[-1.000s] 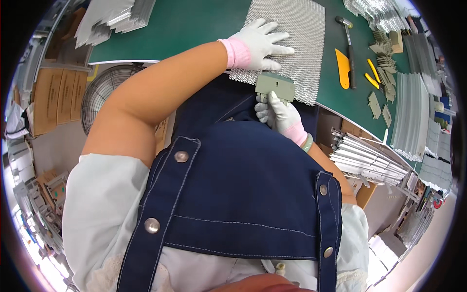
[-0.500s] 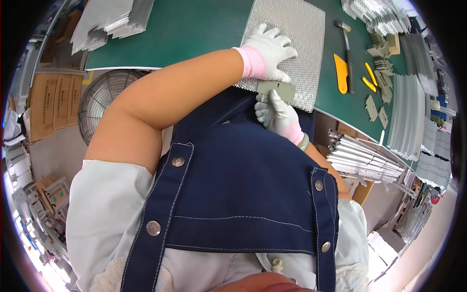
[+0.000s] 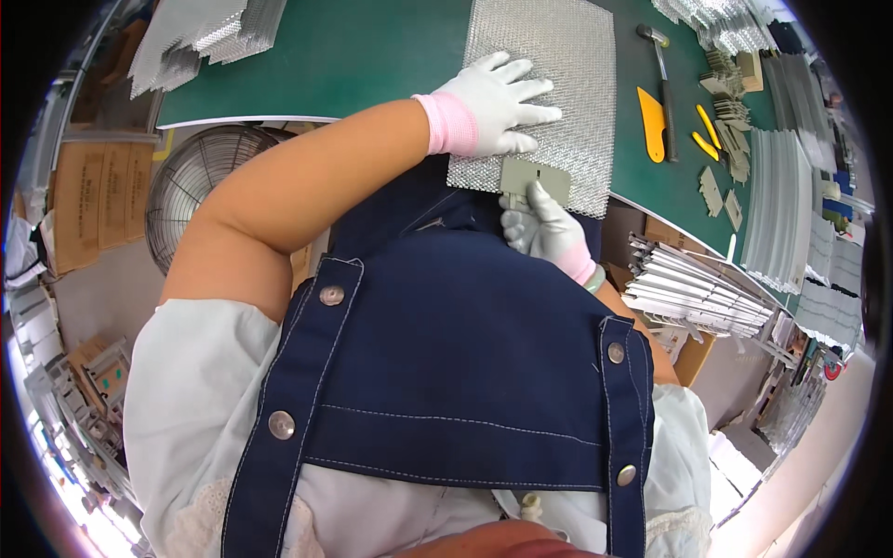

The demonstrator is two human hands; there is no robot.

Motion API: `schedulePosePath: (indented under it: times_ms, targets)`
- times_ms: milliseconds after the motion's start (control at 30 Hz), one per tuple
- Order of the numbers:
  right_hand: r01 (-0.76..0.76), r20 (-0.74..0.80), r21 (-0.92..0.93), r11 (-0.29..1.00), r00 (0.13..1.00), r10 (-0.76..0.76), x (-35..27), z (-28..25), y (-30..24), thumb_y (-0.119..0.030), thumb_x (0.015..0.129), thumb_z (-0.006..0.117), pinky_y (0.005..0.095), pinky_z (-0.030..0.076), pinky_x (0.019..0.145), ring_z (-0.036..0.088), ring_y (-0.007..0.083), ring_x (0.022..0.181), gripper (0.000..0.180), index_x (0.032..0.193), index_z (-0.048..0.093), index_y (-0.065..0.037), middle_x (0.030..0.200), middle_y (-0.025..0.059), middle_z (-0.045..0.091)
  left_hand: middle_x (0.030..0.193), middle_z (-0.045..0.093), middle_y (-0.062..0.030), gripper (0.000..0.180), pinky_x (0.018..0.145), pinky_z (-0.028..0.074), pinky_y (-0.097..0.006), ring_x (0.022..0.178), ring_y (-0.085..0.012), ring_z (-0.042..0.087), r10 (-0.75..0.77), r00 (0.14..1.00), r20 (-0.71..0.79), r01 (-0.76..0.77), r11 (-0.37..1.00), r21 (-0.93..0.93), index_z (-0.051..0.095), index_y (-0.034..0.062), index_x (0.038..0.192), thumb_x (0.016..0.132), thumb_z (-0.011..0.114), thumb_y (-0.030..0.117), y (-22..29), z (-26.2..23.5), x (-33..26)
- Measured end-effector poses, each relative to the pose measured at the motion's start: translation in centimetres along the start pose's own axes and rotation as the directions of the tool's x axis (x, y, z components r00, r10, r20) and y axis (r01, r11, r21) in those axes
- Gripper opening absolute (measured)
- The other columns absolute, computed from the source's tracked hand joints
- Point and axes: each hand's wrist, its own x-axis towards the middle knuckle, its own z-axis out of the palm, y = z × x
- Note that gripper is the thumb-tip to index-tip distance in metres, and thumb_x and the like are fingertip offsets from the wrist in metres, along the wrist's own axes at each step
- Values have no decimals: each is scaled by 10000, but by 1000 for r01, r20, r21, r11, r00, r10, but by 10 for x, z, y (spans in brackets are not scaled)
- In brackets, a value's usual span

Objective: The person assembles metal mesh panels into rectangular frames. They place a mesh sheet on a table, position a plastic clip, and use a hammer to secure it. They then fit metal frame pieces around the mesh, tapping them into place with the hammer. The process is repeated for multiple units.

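Observation:
My left hand, in a white glove with a pink cuff, lies flat with fingers spread on a silvery mesh-textured panel. The panel rests on the green table and reaches its near edge. Below it my right hand, gloved the same way, pinches a grey-green flat plate with a small dark slot. The thumb lies on top of the plate and the fingers curl underneath. That plate sits at the panel's near edge, overlapping it in view; whether the two touch I cannot tell.
Right of the panel lie a hammer, a yellow scraper, yellow-handled pliers and several grey-green plates. Corrugated silvery sheets are stacked at far left, and more at right. A round fan stands below the table's left edge.
My left hand has shifted slightly left on the panel, its fingers still spread. The right hand has moved a little right and nearer with the plate. The whole view has shifted slightly.

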Motion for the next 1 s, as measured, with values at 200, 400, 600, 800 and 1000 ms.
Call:
schedulePosePath:
  times_ms: [200,400,600,800,1000]
  targets:
    - [354,74,-192,915,935,-346,18,-9,14,-387,993,595,212,464,548,550,85,623,369,1138,553,-51,836,58,622,1493,451,-111,529,1172,248,-505,1406,-360,362,14,1000,-23,-14,1000,-3,522,264,1416,928,573,463,-3,7,2]
    - [-52,172,-212,976,981,89,4,-10,-16,-401,989,591,246,482,637,580,110,751,455,1169,547,14,907,108,632,1436,484,-158,592,1137,294,-501,1350,-372,408,48,996,-75,-53,997,-55,525,153,1394,880,626,428,-10,7,4]
    - [203,-51,-843,498,891,-450,-68,5,-87,-326,943,633,285,543,757,689,197,817,411,1076,670,61,887,147,712,1344,519,-258,704,1095,362,-417,1274,-393,475,-715,670,-197,493,628,-603,446,-25,1395,851,680,356,-22,-16,-6]
    - [12,139,-987,-158,540,-830,30,-2,-150,-368,904,633,404,466,1005,601,391,1161,593,1253,576,108,1177,288,643,1309,577,-211,545,1018,431,-347,1190,-282,561,-816,520,252,380,-43,-924,470,-103,1330,952,610,264,-39,-37,28]
    - [-13,174,-976,-218,555,-814,50,0,-157,-381,892,626,436,440,1021,572,409,1152,569,1224,599,81,1175,284,626,1129,659,-157,289,907,503,-349,1045,-293,629,-740,671,47,304,217,-928,592,-2,1200,915,572,42,-60,-34,17]
